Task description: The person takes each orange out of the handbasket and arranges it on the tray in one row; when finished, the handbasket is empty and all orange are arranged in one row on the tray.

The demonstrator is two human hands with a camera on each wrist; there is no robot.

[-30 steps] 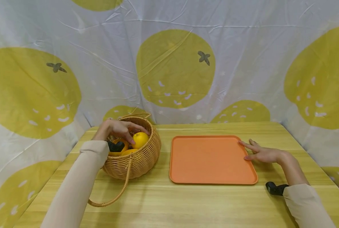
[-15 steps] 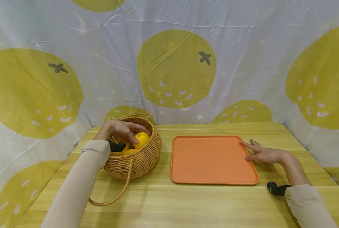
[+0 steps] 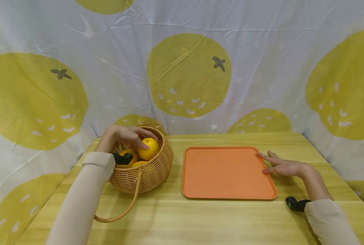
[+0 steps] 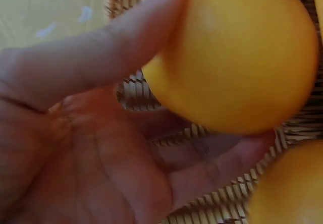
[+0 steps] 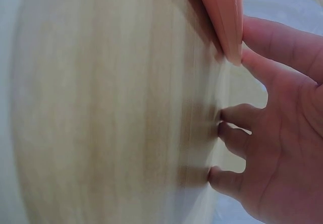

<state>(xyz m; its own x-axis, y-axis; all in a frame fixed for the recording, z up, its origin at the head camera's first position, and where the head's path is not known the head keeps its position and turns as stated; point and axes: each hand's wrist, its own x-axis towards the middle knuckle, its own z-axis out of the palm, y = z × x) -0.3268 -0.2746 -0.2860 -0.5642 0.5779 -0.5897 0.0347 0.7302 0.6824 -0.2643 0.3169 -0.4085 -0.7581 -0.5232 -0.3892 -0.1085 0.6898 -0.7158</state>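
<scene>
In the head view, my left hand (image 3: pixel 128 135) reaches over the rim of a round wicker basket (image 3: pixel 155 173) at the left. It grips a yellow-orange orange (image 3: pixel 149 149) near the basket's opening. The left wrist view shows the thumb across this orange (image 4: pixel 237 57), with fingers below on its other side. Another orange (image 4: pixel 292 193) shows at that view's lower right. My right hand (image 3: pixel 284 167), fingers spread, touches the right edge of a flat orange tray (image 3: pixel 227 173). In the right wrist view, thumb and forefinger meet the tray's edge (image 5: pixel 224 22); the remaining fingertips rest on the table.
More oranges (image 3: pixel 130 157) lie in the basket, partly hidden by the left wrist's black device (image 3: pixel 122 158). One basket handle (image 3: pixel 120 216) hangs down onto the wooden table (image 3: pixel 200 221). A fruit-patterned cloth (image 3: pixel 255 78) hangs behind and at both sides.
My left hand has lifted the orange slightly and shifted it a little left inside the basket. The right hand and the tray stay in place.
</scene>
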